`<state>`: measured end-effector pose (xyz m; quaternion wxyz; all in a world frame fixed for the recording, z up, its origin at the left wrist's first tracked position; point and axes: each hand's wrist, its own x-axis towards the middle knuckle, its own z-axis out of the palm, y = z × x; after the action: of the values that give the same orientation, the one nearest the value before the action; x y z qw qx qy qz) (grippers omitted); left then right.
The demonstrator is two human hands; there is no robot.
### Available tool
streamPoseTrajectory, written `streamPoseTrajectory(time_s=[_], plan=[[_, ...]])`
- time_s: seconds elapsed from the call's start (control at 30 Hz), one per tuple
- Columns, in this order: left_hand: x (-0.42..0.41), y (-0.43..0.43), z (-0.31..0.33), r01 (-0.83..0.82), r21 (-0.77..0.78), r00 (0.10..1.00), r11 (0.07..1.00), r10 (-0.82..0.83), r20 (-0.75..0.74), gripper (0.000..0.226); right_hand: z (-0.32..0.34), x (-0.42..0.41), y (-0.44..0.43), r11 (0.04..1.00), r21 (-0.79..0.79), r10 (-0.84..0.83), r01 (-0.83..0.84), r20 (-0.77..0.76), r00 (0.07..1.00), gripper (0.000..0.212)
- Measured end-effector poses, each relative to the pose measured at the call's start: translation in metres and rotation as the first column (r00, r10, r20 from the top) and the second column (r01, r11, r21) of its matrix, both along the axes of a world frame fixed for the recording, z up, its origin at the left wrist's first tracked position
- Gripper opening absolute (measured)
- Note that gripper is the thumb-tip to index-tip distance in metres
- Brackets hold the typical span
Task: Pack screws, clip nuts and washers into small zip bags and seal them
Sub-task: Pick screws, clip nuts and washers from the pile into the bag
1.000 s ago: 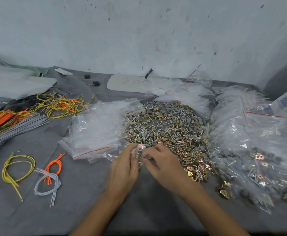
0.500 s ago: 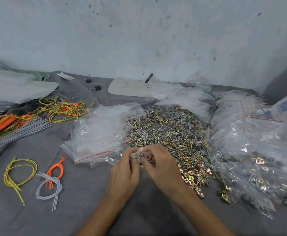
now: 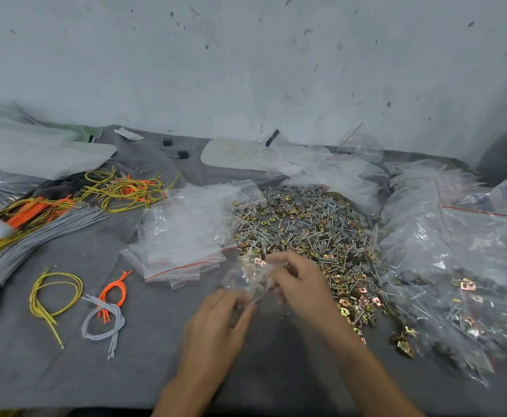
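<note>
Small clear plastic zip bag (image 3: 250, 276) with a few metal pieces inside, pinched low by curled left hand (image 3: 216, 323), high by right hand (image 3: 301, 282), at near edge of loose heap of screws, clip nuts and washers (image 3: 306, 230) on grey cloth (image 3: 125, 356).

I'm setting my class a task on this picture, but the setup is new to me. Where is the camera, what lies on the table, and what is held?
No machine here: a person works with bare hands, and the camera sits on their head, looking down. The left hand and right hand hold a small zip bag between them. Beyond it lies a pile of screws, clip nuts and washers, with empty bags to its left, filled bags to its right and coloured wires far left.
</note>
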<state>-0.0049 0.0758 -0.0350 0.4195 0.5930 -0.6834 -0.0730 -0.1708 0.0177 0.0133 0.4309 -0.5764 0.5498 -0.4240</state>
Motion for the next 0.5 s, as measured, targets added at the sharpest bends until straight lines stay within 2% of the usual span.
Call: streamPoseTrajectory(time_s=[0.13,0.3,0.4,0.5], plan=[[0.004,-0.001,0.033,0.022,-0.088,0.978,0.996,-0.040,-0.206,0.011,0.030,-0.008,0.011,1.000,0.006,0.021,-0.022,0.196,0.980,0.016],[0.002,0.000,0.071,0.054,-0.097,0.868,0.994,-0.095,-0.487,0.011,0.065,-0.020,0.025,0.993,0.012,0.101,-0.117,0.411,0.906,0.012],[-0.002,0.002,0.085,0.104,-0.105,0.816,0.989,-0.145,-0.559,0.012,0.076,-0.029,0.033,0.989,-0.003,0.132,-0.148,0.463,0.876,0.012],[-0.005,0.003,0.095,0.128,-0.095,0.789,0.987,-0.160,-0.593,0.014,0.082,-0.038,0.035,0.988,-0.019,0.143,-0.151,0.454,0.880,0.012]])
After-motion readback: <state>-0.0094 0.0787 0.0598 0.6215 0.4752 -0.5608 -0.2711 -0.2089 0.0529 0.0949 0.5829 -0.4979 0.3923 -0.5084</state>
